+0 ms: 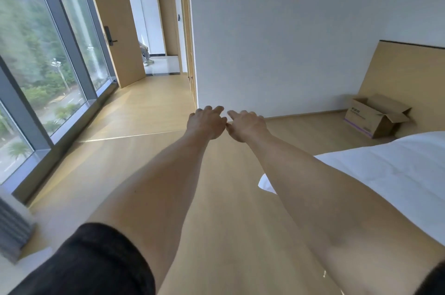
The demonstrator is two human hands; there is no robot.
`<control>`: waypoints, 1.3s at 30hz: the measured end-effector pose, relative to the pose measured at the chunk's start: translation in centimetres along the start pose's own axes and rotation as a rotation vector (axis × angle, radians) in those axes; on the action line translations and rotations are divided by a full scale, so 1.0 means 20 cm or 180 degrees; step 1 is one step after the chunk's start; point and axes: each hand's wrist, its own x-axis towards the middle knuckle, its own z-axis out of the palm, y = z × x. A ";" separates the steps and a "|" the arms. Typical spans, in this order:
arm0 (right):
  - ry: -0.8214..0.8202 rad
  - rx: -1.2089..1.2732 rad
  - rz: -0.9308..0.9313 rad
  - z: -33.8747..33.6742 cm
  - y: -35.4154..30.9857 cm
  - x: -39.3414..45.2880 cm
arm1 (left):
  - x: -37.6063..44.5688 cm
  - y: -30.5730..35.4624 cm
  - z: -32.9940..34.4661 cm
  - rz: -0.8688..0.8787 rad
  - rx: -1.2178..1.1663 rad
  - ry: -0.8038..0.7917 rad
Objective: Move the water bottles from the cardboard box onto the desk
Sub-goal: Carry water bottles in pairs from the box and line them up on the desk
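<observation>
An open cardboard box [368, 118] with purple print stands on the wooden floor at the far right, against the bed's headboard; its flaps are up and its inside is hidden, so no bottles show. Both my arms stretch straight out in front of me. My left hand [206, 122] and my right hand [246, 125] float side by side in mid-air, backs up, fingers loosely spread, holding nothing. Their thumbs nearly touch. The box lies well to the right of both hands. No desk is in view.
A bed with white sheets [390, 174] fills the right side, its wooden headboard [407, 73] behind the box. Tall windows [36, 66] line the left. An open door [113, 25] leads to a hallway, where a person's legs [145, 54] show. Wooden floor [149, 150] lies ahead.
</observation>
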 end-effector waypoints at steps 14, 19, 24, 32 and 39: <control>-0.0352 0.0324 -0.0020 0.29 0.34 1.33 | 1.32 0.00 0.47 -0.0162 -0.0112 -0.0345; -0.0327 0.0310 0.0071 0.39 0.43 1.74 | 1.77 0.00 0.61 -0.0018 -0.0223 -0.0353; -0.0295 0.0279 0.0326 0.50 0.51 2.19 | 2.28 -0.02 0.76 0.0246 -0.0253 -0.0383; -0.0325 0.0335 0.0937 0.59 0.58 2.88 | 3.09 -0.09 0.93 0.0788 -0.0075 -0.0620; -0.0465 0.0408 0.1431 0.69 0.77 3.30 | 3.59 -0.03 1.11 0.1137 -0.0004 -0.0815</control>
